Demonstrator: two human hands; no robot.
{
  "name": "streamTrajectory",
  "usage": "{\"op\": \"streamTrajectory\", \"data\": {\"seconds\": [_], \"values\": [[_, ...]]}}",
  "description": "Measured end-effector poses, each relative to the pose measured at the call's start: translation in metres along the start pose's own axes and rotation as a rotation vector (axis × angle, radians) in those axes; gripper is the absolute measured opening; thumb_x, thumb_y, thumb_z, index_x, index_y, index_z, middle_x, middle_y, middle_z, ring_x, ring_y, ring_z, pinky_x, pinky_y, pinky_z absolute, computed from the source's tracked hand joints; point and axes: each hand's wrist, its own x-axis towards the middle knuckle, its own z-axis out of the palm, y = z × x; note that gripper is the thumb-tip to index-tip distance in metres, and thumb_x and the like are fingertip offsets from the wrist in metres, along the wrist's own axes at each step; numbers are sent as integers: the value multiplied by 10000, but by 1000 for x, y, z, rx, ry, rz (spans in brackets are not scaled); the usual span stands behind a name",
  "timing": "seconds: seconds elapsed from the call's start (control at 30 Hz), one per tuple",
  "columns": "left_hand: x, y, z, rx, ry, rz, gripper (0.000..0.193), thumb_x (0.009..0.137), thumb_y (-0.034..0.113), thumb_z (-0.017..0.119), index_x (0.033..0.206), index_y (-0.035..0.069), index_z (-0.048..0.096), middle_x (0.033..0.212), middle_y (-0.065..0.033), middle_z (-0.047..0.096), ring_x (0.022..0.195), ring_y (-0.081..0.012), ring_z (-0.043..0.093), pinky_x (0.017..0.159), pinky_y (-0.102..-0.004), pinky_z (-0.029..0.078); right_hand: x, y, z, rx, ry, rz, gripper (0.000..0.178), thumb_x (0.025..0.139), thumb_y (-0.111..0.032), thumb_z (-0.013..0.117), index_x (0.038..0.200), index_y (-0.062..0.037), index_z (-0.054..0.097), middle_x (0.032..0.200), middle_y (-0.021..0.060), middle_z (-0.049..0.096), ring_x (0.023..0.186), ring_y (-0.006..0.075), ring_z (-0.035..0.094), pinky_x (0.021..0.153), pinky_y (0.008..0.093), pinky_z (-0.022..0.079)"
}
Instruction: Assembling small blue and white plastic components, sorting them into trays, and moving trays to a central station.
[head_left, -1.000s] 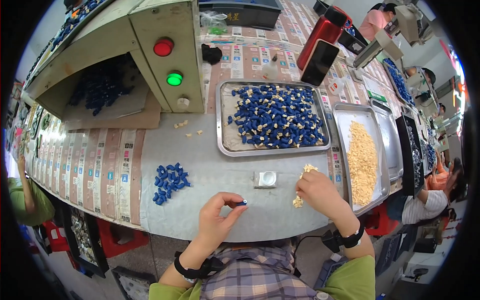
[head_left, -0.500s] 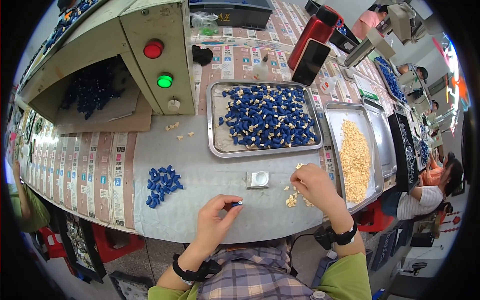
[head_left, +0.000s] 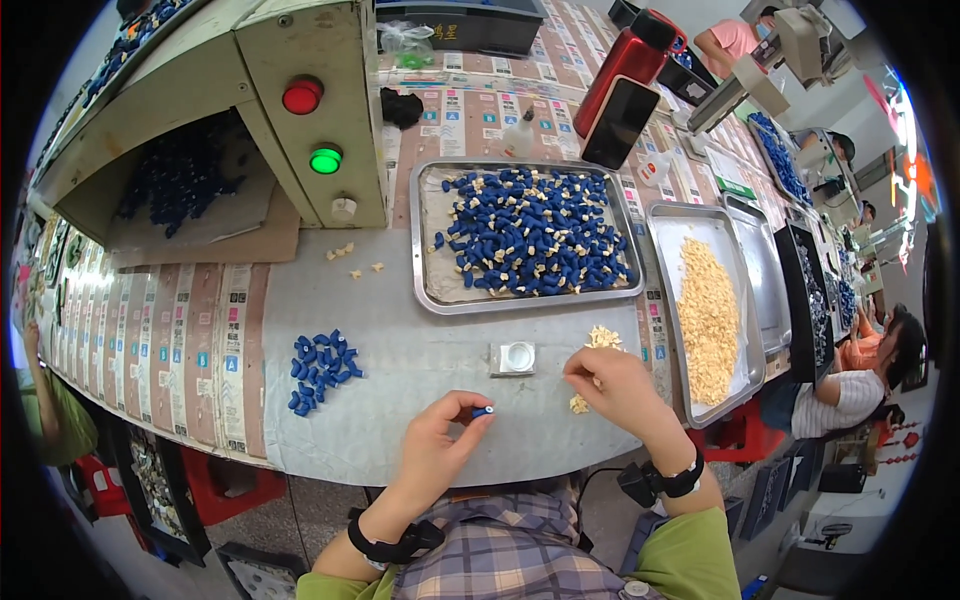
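From my remote seat I take this for a factory workshop: a long tabletop (head_left: pixel 190 345) covered in printed paper carries a boxy, cream-coloured metal machine (head_left: pixel 275 130) with round red and green lights (head_left: pixel 326 159). Shallow rectangular steel trays (head_left: pixel 417 230) hold small blue tubular parts (head_left: pixel 535 240) and irregular pale yellow pieces (head_left: pixel 710 320) in bulk. I also see red plastic stools (head_left: pixel 222 490) below its edge and other people (head_left: pixel 850 398) along the right.

Blue piece (head_left: pixel 481 412): partly concealed by left hand (head_left: pixel 436 440). Right hand (head_left: pixel 615 387): grip contents, if any, indeterminable. Machine (head_left: pixel 345 120) and bin (head_left: pixel 485 30): cut off at picture's top.
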Motion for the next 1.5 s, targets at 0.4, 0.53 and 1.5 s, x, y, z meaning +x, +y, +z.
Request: {"op": "streamTrajectory", "data": {"seconds": [0.4, 0.53, 1.5], "values": [[2, -6, 14, -120, -48, 29, 144, 805, 15, 612, 945, 1, 577, 879, -38, 607, 804, -92, 573, 731, -218, 457, -2, -44, 21, 554, -141, 116, 137, 802, -113, 614, 917, -41, 632, 807, 55, 655, 742, 139, 633, 648, 243, 480], [1, -13, 15, -190, -37, 22, 141, 808, 12, 610, 943, -3, 570, 879, -41, 606, 794, -99, 575, 727, -221, 460, -1, -44, 22, 529, -152, 100, 141, 799, -108, 621, 920, -36, 634, 809, 56, 658, 729, 133, 633, 641, 248, 483], [-1, -6, 4, -482, 28, -70, 156, 845, 32, 568, 989, -19, 602, 943, -67, 641, 876, -117, 600, 779, -226, 471, 24, -46, 19, 387, 14, -45, 64, 799, -65, 574, 820, -15, 541, 821, 86, 588, 783, 223, 586, 689, 310, 462]]}}
